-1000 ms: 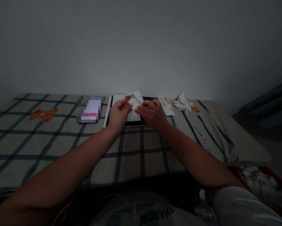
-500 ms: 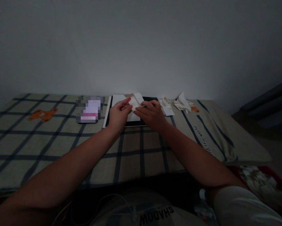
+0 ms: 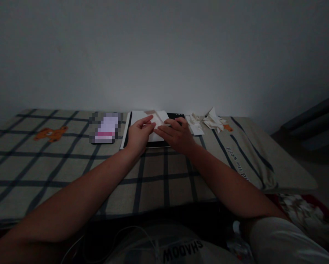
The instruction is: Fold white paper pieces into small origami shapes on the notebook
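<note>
A white sheet of paper (image 3: 160, 118) lies on a dark flat board (image 3: 178, 116) at the far middle of the plaid-covered table (image 3: 70, 165). My left hand (image 3: 138, 135) rests on the paper's left side, its thumb and forefinger pinched on a folded edge. My right hand (image 3: 175, 135) lies on the paper's right side with fingers stretched flat, pressing the fold down. The paper's lower part is hidden under both hands.
A blurred-out phone-like object (image 3: 106, 127) lies left of the board. Small folded white paper pieces (image 3: 195, 123) and a heap of more (image 3: 214, 120) lie to the right. Orange bear prints (image 3: 50, 134) mark the cloth. The wall stands right behind.
The raised flap of paper has come down and now lies flat on the sheet. My right hand has slid slightly left over the fold.
</note>
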{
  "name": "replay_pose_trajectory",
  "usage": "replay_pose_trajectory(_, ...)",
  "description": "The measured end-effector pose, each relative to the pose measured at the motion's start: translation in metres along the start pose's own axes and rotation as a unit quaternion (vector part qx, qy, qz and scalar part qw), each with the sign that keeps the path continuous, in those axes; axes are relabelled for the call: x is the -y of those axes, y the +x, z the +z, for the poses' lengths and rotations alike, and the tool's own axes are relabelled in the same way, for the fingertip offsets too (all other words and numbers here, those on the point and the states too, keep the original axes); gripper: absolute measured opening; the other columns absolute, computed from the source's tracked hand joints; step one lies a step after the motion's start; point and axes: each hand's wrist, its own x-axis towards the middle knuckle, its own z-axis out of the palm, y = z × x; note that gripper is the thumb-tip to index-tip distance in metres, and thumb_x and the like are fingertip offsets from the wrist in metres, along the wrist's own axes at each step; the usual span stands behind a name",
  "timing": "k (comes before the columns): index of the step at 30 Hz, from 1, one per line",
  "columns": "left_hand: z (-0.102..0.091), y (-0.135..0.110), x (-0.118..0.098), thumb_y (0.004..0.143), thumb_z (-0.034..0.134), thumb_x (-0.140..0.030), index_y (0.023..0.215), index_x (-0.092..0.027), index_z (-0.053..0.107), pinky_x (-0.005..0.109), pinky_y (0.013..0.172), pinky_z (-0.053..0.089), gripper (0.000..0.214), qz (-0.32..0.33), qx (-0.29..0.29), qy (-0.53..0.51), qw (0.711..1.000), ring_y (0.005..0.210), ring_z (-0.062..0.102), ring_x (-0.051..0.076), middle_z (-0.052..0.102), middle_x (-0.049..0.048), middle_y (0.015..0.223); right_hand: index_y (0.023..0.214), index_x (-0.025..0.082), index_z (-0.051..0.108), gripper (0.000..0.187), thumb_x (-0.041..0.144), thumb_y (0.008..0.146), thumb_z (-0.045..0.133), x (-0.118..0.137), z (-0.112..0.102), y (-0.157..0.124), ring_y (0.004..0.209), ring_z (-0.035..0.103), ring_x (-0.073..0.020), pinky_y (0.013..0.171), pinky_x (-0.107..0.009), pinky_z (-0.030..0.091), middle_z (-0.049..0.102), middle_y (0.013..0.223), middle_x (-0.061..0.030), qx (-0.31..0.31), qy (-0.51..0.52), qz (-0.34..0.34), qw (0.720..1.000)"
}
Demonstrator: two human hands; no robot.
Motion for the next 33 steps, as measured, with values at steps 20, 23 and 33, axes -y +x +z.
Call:
replay_pose_trajectory(20, 0.003, -0.001, -0.003, 0.067, 0.071, -0.007, 0.088, -0.02, 0.052, 0.027, 0.072, 0.054, 0.032, -0.195, 0.065, -0.117, 0.972, 0.079, 0.063, 0.015, 0.065, 0.0054, 0.088, 0.102, 0.031, 0.059, 0.021, 0.017, 0.091, 0.049, -0.007, 0.003, -0.002, 0.112, 0.047, -0.0181, 0.096, -0.04, 0.02, 0.067, 0.102, 0.0041, -0.038, -0.006, -0.024, 0.999)
replay_pose_trajectory(23, 0.002, 0.0, -0.002, 0.066, 0.07, -0.004, 0.088, -0.019, 0.054, 0.025, 0.074, 0.052, 0.032, -0.186, 0.063, -0.132, 0.972, 0.082, 0.063, 0.014, 0.065, 0.0049, 0.089, 0.104, 0.032, 0.059, 0.021, 0.019, 0.092, 0.048, -0.008, 0.003, -0.002, 0.111, 0.047, -0.0182, 0.096, -0.04, 0.02, 0.067, 0.104, 0.0045, -0.032, -0.018, -0.026, 0.999)
replay_pose_trajectory(33, 0.002, 0.002, -0.003, 0.07, 0.068, -0.004, 0.077, -0.016, 0.061, 0.021, 0.072, 0.052, 0.016, -0.208, 0.084, -0.165, 0.96, 0.075, 0.061, 0.011, 0.065, 0.0033, 0.079, 0.099, 0.029, 0.06, 0.017, 0.02, 0.093, 0.046, -0.007, 0.001, 0.001, 0.107, 0.049, -0.0168, 0.092, -0.038, 0.022, 0.068, 0.096, 0.0038, -0.031, -0.031, 0.002, 0.999)
